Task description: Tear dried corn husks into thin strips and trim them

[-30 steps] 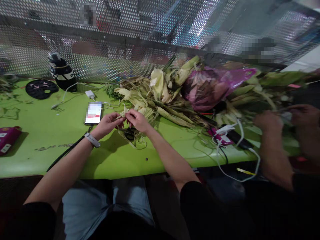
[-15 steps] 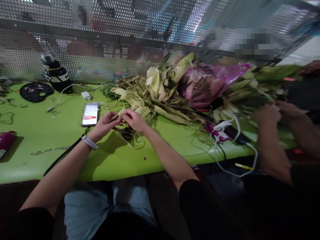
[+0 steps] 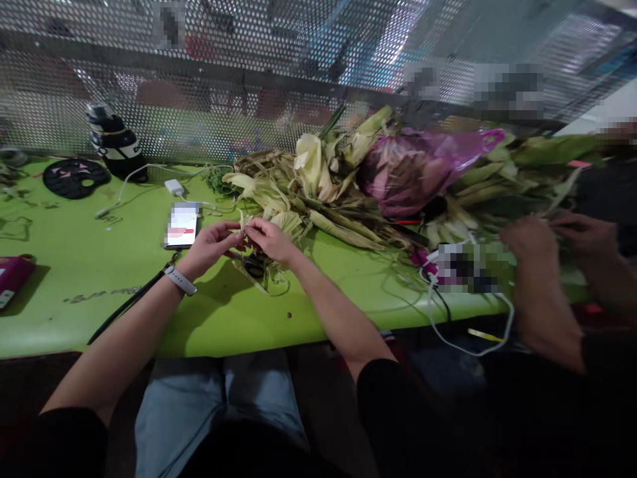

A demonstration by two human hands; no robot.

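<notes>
My left hand [image 3: 215, 245], with a pale watch band at its wrist, pinches a pale strip of corn husk [image 3: 242, 219]. Fingertip to fingertip with it, my right hand [image 3: 271, 240] is closed on the same strip. The exact grip is hidden between the fingers. Below the hands, dark-handled scissors [image 3: 253, 267] lie among thin husk scraps [image 3: 276, 282] on the green table [image 3: 239, 325]. Just behind my hands spreads a heap of dried and pale corn husks [image 3: 308, 166].
Left of my hands lies a phone [image 3: 182, 226] with a strap. A white charger [image 3: 174, 187], black bottle [image 3: 119, 146] and black fan [image 3: 74, 178] stand behind. A purple bag [image 3: 403, 166] rests on the husks. At right, a co-worker's hands [image 3: 532, 239] work near cables [image 3: 510, 312].
My hands stay together on the husk strip, with small finger shifts; the strip's tip leans slightly differently. The view has shifted a little. The co-worker's hands have moved slightly lower, a strip rising from them.
</notes>
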